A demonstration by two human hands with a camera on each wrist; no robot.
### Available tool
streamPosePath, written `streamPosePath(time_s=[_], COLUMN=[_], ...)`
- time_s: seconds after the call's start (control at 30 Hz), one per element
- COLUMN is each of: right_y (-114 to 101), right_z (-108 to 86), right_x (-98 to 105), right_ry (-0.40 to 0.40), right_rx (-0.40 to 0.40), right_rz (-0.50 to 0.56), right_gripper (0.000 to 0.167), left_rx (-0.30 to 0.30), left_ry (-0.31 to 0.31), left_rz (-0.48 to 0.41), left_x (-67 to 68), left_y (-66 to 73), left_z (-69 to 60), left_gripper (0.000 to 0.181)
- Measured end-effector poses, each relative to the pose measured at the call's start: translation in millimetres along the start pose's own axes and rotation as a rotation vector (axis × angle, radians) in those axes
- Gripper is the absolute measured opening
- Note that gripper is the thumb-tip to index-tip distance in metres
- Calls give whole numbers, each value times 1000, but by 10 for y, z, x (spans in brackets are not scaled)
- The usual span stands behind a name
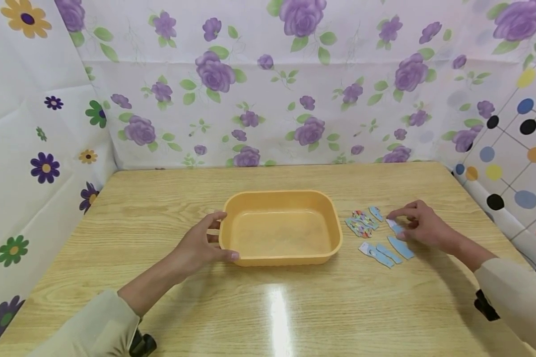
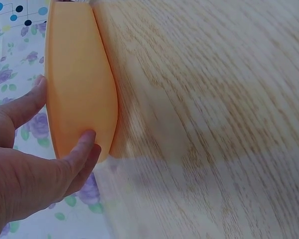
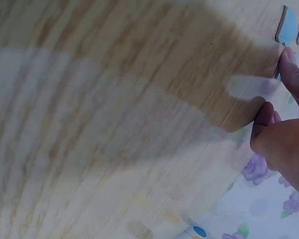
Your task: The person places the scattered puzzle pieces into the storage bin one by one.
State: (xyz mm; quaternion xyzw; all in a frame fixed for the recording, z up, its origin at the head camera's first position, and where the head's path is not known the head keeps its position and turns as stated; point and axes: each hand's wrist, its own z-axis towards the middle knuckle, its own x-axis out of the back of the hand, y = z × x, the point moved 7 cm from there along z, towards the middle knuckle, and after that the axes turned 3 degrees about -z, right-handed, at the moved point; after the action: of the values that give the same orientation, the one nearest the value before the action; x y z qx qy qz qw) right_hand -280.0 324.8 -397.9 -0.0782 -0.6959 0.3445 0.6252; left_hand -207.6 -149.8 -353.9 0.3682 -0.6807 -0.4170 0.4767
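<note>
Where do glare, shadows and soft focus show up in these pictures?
Head view: a white glare streak on the light-brown wood-grain table, nearer the camera than the orange rectangular plastic tub; left wrist view: dimmer, a pale reflection across the table; right wrist view: dim and soft, with a broad dark shadow beside the person's bare right hand.

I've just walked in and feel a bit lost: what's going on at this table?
A person's left hand holds the left end of a yellow-orange tub on the wood-grain table. The right hand is at a blue-and-white piece beyond the tub's other end; whether it is gripped is hard to tell. More flat, printed pieces lie nearby on the table, outside the tub.
</note>
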Motion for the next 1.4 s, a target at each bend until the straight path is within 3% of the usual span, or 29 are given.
streamPosePath(time_s=[0.13, 0.4, 0.53, 0.73, 1.03, 1.4], right_y=[-53, -232, -260, -283, -283, -388], right_z=[-1, -54, -71, -59, 40, 162], right_x=[5, -28, -57, -29, 97, 162], right_ry=[60, 233, 264, 251, 173, 93], right_rx=[61, 346, 414, 361, 153, 80], right_rz=[-77, -274, -313, -273, -135, -89], right_gripper=[36, 38, 40, 36, 30, 30], left_rx=[7, 5, 2, -2, -6, -14], left_ry=[10, 11, 10, 4, 1, -5], left_rz=[5, 10, 12, 14, 2, -3], left_x=[5, 0, -1, -8, -11, -3], left_y=[0, -1, 0, 12, 10, -2], left_z=[-3, 3, 4, -9, -8, -5], left_gripper=[101, 101, 101, 100, 100, 99])
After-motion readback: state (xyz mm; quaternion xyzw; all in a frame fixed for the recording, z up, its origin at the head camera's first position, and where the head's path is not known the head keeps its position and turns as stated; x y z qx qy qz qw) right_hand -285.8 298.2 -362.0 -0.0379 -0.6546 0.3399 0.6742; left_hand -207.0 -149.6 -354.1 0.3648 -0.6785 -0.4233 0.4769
